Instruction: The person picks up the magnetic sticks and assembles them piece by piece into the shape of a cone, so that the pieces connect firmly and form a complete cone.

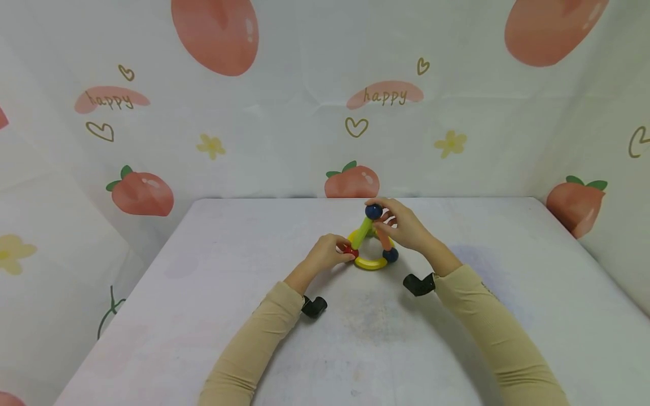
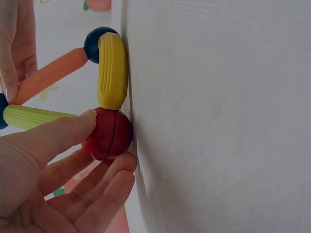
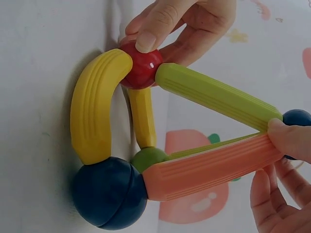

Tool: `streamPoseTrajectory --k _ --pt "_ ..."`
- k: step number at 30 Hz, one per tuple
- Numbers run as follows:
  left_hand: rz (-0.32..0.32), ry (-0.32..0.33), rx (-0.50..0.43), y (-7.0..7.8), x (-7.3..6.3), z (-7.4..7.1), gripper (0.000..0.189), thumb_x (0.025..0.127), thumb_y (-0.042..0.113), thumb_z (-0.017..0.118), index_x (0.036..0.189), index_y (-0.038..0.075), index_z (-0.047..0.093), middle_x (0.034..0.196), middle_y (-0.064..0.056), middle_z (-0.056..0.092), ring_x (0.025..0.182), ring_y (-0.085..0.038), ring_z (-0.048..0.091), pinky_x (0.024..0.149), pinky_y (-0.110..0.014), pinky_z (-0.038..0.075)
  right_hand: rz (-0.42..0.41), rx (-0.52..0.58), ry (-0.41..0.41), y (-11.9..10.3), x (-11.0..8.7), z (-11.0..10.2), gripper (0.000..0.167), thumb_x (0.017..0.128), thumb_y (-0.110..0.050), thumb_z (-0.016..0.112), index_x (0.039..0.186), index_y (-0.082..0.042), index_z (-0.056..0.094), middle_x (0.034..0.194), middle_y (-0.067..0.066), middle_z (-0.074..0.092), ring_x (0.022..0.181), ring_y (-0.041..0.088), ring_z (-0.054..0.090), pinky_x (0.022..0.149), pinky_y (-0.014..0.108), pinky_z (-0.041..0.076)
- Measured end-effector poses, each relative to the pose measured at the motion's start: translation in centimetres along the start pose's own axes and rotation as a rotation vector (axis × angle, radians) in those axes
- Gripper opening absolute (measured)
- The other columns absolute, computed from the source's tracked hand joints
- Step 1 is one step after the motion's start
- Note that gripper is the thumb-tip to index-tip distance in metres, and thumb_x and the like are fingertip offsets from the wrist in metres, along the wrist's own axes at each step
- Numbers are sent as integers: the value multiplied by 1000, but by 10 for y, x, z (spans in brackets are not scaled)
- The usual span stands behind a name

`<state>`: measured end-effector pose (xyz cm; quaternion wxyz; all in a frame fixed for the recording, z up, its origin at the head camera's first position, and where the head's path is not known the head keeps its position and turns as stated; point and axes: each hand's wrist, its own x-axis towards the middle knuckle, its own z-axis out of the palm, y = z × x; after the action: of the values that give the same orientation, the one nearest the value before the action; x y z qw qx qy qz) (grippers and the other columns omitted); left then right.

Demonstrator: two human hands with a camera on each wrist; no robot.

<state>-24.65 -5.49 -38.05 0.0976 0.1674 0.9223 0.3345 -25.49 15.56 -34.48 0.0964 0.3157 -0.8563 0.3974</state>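
A toy pyramid of balls and ribbed sticks stands on the table. Yellow curved sticks (image 3: 95,109) form its base, joining a red ball (image 2: 114,133), a green ball (image 3: 149,158) and a lower blue ball (image 3: 109,194). An orange stick (image 3: 209,167), a lime-green stick (image 3: 218,97) and another green stick, partly hidden, slope up to the top blue ball (image 1: 373,211). My left hand (image 1: 325,252) pinches the red ball between thumb and fingers. With my right hand (image 1: 404,224) I hold the pyramid's top, the thumb on the stick ends beside the blue ball.
Black wrist-camera mounts (image 1: 419,285) stick out under both wrists, close above the white table (image 1: 355,361). A printed cloth (image 1: 284,113) with peaches hangs behind the table's back edge. A thin green cord (image 1: 108,310) shows at the left.
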Motion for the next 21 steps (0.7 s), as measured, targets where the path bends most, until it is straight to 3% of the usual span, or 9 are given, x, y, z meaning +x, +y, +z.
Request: streamPoseTrajectory --k 12,16,21 --pt "20 -2 12 -1 1 2 37 83 20 70 115 2 64 101 -12 67 87 -20 57 69 -22 44 60 19 43 1 -6 6 51 87 -3 61 136 -6 44 123 20 53 91 31 61 79 38 51" --pt "15 -15 -12 -4 1 2 38 84 21 69 117 3 62 102 -13 66 88 -20 59 73 -25 48 104 27 47 1 -10 5 60 86 -2 63 140 -7 38 122 22 52 92 32 62 78 38 53" --pt "-36 -52 -61 -6 -3 -3 44 86 25 67 124 6 56 110 -14 63 93 -21 63 82 -32 50 157 16 35 1 -17 1 61 87 -7 63 141 -6 34 120 26 53 97 36 61 82 45 52"
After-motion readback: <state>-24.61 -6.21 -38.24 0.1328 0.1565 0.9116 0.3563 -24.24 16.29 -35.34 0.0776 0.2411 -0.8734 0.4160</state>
